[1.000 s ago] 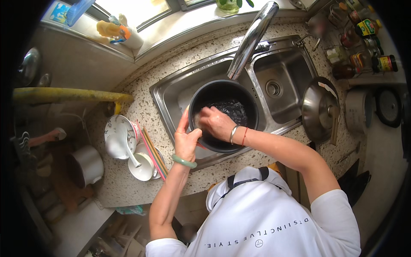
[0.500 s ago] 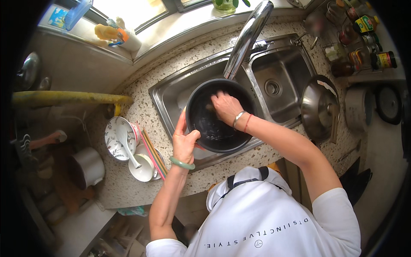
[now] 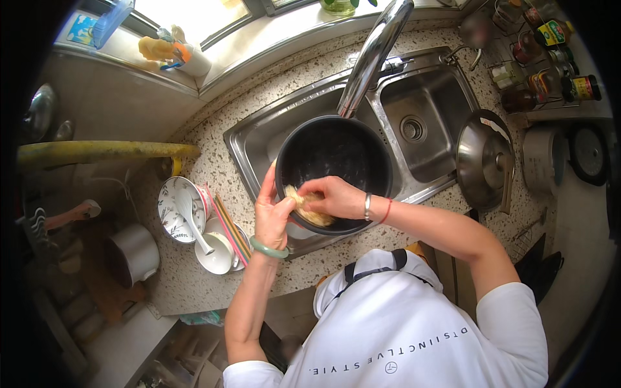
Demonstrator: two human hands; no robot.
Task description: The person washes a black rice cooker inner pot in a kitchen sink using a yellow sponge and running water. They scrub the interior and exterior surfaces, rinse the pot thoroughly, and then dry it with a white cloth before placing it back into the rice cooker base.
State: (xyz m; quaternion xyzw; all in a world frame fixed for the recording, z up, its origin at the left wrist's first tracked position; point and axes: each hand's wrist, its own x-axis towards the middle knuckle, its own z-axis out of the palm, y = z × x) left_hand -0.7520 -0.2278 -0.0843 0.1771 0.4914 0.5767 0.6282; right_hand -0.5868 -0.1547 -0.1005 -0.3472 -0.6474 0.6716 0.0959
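A round, dark-lined pot [image 3: 336, 152] is held over the left sink basin [image 3: 259, 138], beneath the tap [image 3: 372, 58]. My left hand [image 3: 275, 213] grips its left rim, thumb on the inside and fingers along the outer wall. Bent over the near left part of the inside, my right hand [image 3: 333, 196] is closed on a pale yellow scrubber [image 3: 317, 216], which looks like a loofah and presses against the wall. The scrubber lies close to my left thumb. The pot's dark inner surface looks wet.
Left of the sink stand a patterned bowl [image 3: 169, 213] with a white spoon [image 3: 192, 220], chopsticks [image 3: 228, 223] and a white cup [image 3: 217, 253]. A metal lid [image 3: 477, 158] rests right of the empty right basin [image 3: 424, 97]. Jars [image 3: 543, 84] fill a rack at the far right.
My right hand has moved from the pot's far middle down to its near left wall, bringing the scrubber into sight. My left hand keeps its hold, shifted slightly left with the pot.
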